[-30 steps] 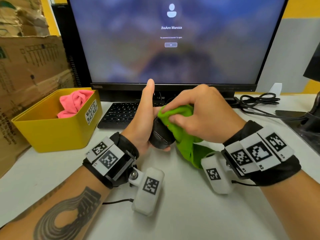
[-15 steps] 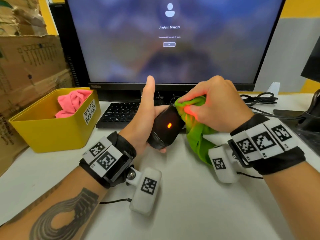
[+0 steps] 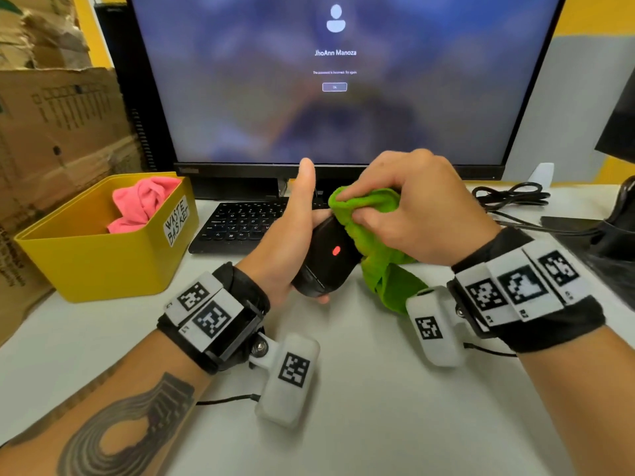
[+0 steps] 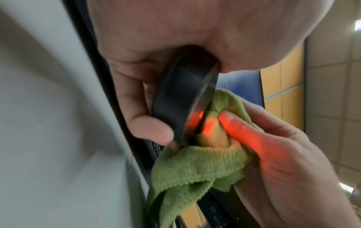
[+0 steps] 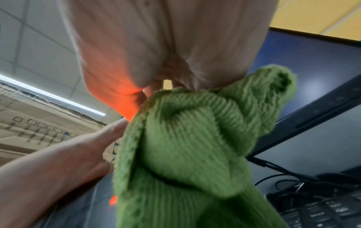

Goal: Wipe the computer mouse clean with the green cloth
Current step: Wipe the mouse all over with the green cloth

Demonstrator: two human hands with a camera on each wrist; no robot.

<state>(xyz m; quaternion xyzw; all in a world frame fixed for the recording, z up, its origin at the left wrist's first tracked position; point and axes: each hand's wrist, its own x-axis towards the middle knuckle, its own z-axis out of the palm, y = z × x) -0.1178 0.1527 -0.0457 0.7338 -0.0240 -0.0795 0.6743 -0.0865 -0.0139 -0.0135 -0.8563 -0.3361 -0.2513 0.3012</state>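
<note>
My left hand [image 3: 292, 242] grips the black computer mouse [image 3: 326, 259] above the desk, underside turned up, its red sensor light glowing. The thumb sticks straight up; the fingers curl round the mouse's edge [image 4: 181, 98]. My right hand [image 3: 409, 207] holds the bunched green cloth [image 3: 371, 214] and presses it against the far right part of the mouse's underside. In the left wrist view the cloth [image 4: 197, 163] is lit red next to the sensor. The cloth [image 5: 195, 146] hangs down below the right hand and hides the mouse in the right wrist view.
A yellow bin [image 3: 103, 255] labelled waste basket, holding a pink cloth [image 3: 141, 204], stands at the left. A black keyboard [image 3: 240, 225] lies behind the hands under the monitor [image 3: 336, 80]. Cables [image 3: 512, 197] lie at the right, cardboard boxes [image 3: 58, 132] at the far left.
The mouse has been turned so its underside with the red light shows. The right hand with the cloth slid from the mouse's near side to its far end.
</note>
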